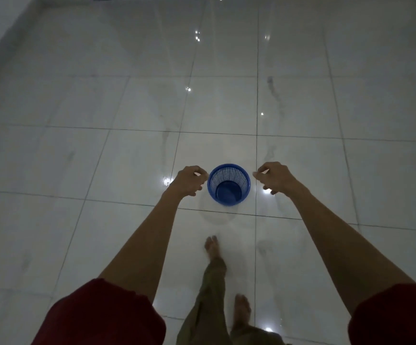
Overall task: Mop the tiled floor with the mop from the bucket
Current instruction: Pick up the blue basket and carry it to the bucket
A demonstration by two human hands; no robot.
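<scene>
With no mop in view, mopping seems not yet begun: the left hand (189, 180) and right hand (275, 178), loosely curled and holding nothing, flank the empty blue mesh bucket (228, 185) standing on the glossy tiled floor (127, 108).

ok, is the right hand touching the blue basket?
Apart. The head view shows a thin strip of tiled floor between the blue basket rim and the right hand.
</scene>
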